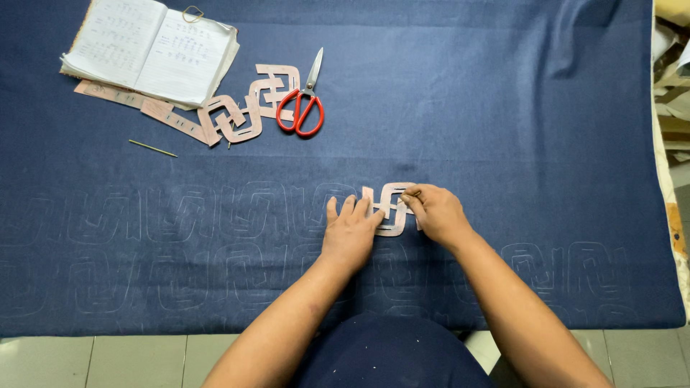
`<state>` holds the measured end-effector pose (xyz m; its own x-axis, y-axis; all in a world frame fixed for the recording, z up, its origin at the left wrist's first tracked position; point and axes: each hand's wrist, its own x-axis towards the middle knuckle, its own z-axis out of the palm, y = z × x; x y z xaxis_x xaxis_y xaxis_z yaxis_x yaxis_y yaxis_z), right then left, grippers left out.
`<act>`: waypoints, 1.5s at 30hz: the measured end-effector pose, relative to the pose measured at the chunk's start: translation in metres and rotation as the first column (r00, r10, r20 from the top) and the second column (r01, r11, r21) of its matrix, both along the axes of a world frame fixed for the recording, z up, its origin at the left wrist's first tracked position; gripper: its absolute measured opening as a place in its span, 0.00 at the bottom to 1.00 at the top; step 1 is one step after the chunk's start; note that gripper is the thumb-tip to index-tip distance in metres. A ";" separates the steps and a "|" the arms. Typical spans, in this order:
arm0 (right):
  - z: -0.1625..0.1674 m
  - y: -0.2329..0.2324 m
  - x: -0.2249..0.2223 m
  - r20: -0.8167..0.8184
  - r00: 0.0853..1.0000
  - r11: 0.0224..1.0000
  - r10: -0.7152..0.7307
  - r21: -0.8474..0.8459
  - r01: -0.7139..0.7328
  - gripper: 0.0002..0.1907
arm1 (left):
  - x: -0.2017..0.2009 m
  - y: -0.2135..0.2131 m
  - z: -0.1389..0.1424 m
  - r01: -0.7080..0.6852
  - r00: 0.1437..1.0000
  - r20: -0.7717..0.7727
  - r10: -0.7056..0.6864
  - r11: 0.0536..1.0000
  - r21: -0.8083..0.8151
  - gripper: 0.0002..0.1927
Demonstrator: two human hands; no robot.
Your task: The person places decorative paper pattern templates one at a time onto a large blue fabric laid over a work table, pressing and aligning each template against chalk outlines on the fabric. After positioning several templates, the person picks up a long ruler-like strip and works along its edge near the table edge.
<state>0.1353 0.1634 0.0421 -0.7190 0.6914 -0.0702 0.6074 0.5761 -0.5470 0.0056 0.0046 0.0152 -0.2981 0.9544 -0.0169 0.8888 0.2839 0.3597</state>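
Observation:
A pinkish cardboard stencil [392, 208] of interlocked square loops lies on dark blue fabric [467, 108]. My left hand [351, 231] presses flat on the stencil's left part, fingers spread. My right hand [435, 212] is at the stencil's right edge, fingers pinched around a thin marking stick whose tip touches the stencil. Faint traced outlines of the same pattern [180, 215] run in rows across the fabric to the left and right of my hands.
At the far left lie an open notebook [151, 50], red-handled scissors [305, 100], more cardboard stencils [244, 108], a cardboard ruler strip [154, 111] and a thin stick [152, 148]. Tiled floor [129, 359] shows below the fabric's near edge. Clutter sits at the right edge.

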 end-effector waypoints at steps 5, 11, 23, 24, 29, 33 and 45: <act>-0.003 -0.001 -0.003 -0.161 0.985 0.986 0.063 0.161 -0.036 0.11 | 0.000 0.000 -0.004 -0.007 1.000 -0.018 0.008 0.999 0.042 0.21; -0.009 0.005 0.009 -0.166 0.978 0.971 0.128 0.221 -0.089 0.10 | 0.001 -0.002 -0.007 -0.011 1.000 -0.009 0.011 0.998 0.058 0.21; -0.007 -0.009 0.027 -0.160 0.980 0.978 0.122 0.186 -0.092 0.09 | -0.001 -0.002 -0.004 -0.006 1.000 0.010 0.006 0.999 0.032 0.22; -0.005 -0.011 0.029 -0.138 0.984 0.985 0.112 0.146 -0.092 0.09 | -0.001 -0.002 -0.003 -0.007 1.000 0.012 0.006 0.999 0.033 0.22; 0.001 -0.017 0.032 -0.129 0.991 0.999 -0.042 0.016 0.045 0.11 | -0.003 -0.002 -0.001 -0.013 1.000 0.023 0.012 1.000 0.012 0.23; 0.000 -0.022 0.036 -0.161 0.986 0.999 -0.034 -0.006 0.033 0.10 | -0.003 -0.003 0.001 -0.016 0.999 0.045 0.015 1.000 0.019 0.23; -0.012 -0.048 0.036 -0.124 0.950 0.950 0.288 0.164 -0.267 0.07 | -0.007 -0.005 -0.010 -0.035 0.999 0.010 0.035 0.996 0.077 0.22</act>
<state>0.1715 0.1155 0.0300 -0.8788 0.4580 0.1338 0.3327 0.7892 -0.5162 -0.0014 -0.0005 0.0054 -0.3314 0.9419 0.0540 0.8756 0.2857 0.3895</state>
